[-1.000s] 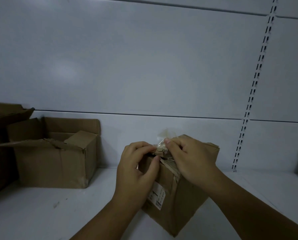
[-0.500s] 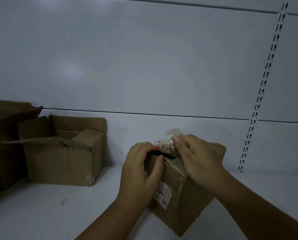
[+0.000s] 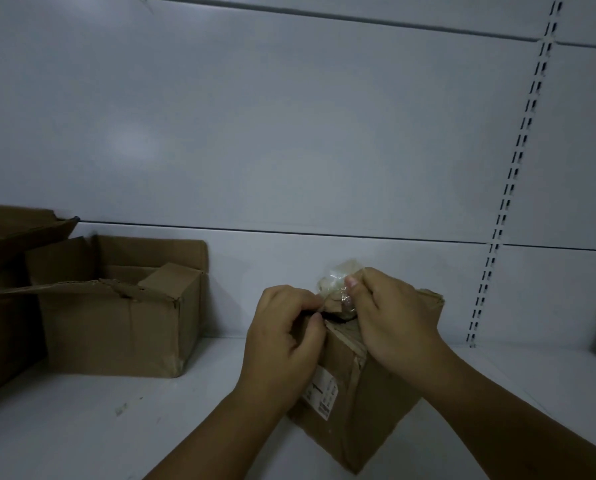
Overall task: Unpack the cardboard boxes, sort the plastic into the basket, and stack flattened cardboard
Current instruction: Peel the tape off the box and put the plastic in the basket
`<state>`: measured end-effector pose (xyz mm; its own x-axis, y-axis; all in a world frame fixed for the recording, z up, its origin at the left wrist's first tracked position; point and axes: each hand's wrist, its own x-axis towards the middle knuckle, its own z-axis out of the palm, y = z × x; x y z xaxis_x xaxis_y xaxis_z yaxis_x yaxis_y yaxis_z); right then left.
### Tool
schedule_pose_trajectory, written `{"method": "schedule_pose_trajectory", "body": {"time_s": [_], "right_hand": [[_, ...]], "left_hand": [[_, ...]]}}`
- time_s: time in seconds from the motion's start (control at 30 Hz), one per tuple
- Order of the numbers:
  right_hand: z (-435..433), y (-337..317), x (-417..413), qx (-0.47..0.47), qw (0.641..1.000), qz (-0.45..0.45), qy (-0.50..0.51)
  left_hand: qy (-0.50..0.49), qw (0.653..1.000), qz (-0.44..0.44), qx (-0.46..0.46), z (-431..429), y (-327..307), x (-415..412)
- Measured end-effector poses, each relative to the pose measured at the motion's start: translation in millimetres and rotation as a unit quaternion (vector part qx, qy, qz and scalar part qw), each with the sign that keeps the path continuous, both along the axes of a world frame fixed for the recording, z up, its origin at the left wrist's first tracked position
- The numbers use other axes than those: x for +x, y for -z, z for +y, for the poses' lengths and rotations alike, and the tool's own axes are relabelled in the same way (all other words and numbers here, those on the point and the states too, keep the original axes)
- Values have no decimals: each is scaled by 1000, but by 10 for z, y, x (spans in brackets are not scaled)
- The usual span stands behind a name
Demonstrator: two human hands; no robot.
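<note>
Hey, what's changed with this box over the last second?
Little. The right hand, pinching the crumpled clear plastic, has tugged it slightly up and away from the left hand. This has opened a small dark gap at the torn corner of the cardboard box. Nothing was let go; that box and the open box at left stay put on the shelf.
</note>
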<state>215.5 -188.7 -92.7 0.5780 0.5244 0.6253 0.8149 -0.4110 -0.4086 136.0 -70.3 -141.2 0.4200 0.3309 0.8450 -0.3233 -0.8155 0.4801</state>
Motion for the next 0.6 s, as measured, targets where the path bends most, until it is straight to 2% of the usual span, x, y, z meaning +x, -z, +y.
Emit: {"method": "schedule_pose_trajectory", "body": {"time_s": [0.13, 0.3, 0.4, 0.43, 0.5, 0.53, 0.6], "right_hand": [[23, 32, 59, 95, 995, 25, 34], [-1, -4, 54, 115, 991, 47, 39], [-2, -49, 131, 164, 976, 144, 17], [-7, -84, 166, 198, 958, 208, -11], [-73, -196, 210, 277, 888, 357, -86], [-140, -258, 247, 305, 861, 394, -104], [-322, -357, 371, 349, 840, 404, -91]], "left_hand": [[27, 1000, 8, 8, -17, 18, -1], [91, 989, 67, -94, -151, 10, -48], [51, 990, 130, 36, -201, -2, -43], [32, 984, 156, 79, -213, -14, -42], [9, 973, 199, 118, -187, -91, -73], [17, 968, 218, 122, -137, -149, -100], [55, 954, 265, 127, 10, -279, -188]]}}
